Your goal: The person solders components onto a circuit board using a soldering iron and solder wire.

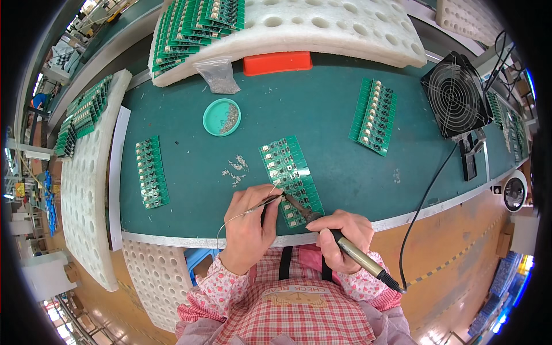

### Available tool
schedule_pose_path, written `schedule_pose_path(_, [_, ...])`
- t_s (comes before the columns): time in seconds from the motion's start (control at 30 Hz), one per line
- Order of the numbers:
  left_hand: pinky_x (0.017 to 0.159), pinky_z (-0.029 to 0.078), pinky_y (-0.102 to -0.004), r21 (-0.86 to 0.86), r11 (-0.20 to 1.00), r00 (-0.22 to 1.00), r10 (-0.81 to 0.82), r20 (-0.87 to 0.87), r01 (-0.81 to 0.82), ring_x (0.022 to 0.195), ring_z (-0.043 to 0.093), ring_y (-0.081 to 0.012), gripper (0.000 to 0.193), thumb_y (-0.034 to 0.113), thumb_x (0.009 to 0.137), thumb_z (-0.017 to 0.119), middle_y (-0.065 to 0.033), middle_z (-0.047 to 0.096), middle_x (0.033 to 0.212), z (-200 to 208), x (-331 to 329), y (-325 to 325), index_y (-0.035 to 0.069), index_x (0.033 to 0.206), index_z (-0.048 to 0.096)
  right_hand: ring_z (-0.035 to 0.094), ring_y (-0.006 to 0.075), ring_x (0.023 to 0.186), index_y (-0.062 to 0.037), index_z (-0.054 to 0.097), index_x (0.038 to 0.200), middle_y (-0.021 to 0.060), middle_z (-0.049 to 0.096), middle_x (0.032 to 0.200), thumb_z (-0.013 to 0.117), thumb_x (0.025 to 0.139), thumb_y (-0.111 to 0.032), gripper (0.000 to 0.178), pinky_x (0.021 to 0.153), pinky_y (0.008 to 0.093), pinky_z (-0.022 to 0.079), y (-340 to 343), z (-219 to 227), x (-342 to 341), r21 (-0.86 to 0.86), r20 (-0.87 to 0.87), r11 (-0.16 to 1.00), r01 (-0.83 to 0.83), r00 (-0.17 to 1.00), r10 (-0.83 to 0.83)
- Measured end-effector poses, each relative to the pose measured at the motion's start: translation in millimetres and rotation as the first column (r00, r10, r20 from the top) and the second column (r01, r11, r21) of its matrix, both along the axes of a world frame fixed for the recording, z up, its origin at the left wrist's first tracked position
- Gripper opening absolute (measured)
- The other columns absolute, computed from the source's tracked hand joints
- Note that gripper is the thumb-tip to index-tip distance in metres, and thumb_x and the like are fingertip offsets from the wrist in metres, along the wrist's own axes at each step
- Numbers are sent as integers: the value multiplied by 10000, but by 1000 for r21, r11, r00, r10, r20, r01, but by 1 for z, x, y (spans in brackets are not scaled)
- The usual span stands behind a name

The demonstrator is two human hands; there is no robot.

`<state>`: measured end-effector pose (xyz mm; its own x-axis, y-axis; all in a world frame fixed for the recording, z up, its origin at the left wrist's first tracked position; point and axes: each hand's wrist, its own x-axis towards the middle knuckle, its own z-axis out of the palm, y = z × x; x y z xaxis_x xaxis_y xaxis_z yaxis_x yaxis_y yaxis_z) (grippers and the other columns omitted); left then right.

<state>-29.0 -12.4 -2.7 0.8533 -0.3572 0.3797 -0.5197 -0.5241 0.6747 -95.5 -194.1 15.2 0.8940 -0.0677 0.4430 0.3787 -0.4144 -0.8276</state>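
My right hand, low and just right of centre in the frame, is closed round the handle of a soldering iron, whose tip points up and left over the lower part of a green circuit board panel; I cannot tell whether it touches. That right hand sits beside the panel's lower right edge. My left hand, at lower centre, has thumb and fingertips pinched together on a slim dark tool, its kind unclear to me, with a thin wire looping out to the left.

The panel lies tilted on the green table, in the centre of the frame. Just left of it I see loose small parts, and above those a round green dish partly filled with similar bits. A clear plastic bag and a red tray are farther up.

A narrow board panel lies at left, and more boards at upper right. Near the right edge a black fan stands. Stacked boards rest on a white foam slab along the top.
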Motion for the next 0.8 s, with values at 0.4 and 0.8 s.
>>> schedule_pose_path(0.4, [756, 509, -370, -4, 1000, 1000, -9, -15, 9, 881, 662, -307, 183, -57, 845, 686, -120, 699, 1022, 1, 0, 1, 12, 1013, 661, 617, 224, 517, -36, 684, 950, 70, 655, 678, 686, 831, -24, 120, 487, 339, 499, -2, 0, -9, -80, 66, 996, 47, 997, -42])
schedule_pose_path(0.8, [750, 508, -378, -31, 999, 1000, -16, 25, 17, 861, 649, -311, 204, -71, 815, 702, -117, 697, 1032, -2, 0, 0, 8, 997, 653, 593, 166, 495, -14, 652, 941, 56, 636, 617, 559, 912, -60, 108, 491, 296, 476, 3, -22, -15, 159, 48, 978, 138, 988, -148])
